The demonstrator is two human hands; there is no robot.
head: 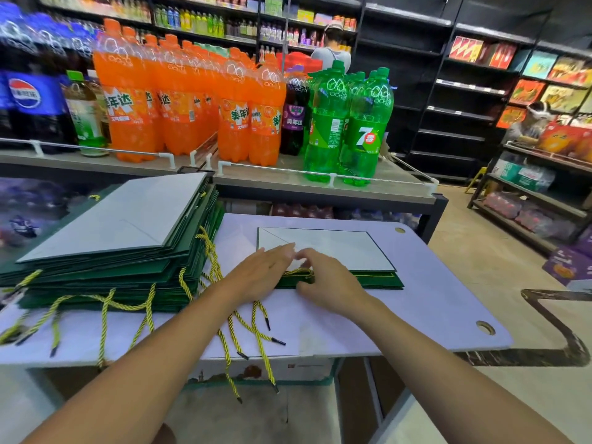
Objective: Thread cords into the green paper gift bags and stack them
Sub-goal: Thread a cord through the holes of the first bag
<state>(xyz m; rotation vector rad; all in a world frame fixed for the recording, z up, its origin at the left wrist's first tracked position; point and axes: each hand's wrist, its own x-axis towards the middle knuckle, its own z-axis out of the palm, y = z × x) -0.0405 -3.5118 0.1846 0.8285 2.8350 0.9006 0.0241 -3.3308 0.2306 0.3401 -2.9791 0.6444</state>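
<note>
Pinching cord (299, 271) at bag (368, 280) edge with curled right hand (330, 283); left hand (259, 274), flat and straight, pressing bag. Risk: cord slipping out if bag sliding.

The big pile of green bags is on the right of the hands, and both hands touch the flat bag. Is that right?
Not quite. The head view shows the big pile of green bags left of the left hand and right hand, not right. Both hands do touch the flat bag.
</note>
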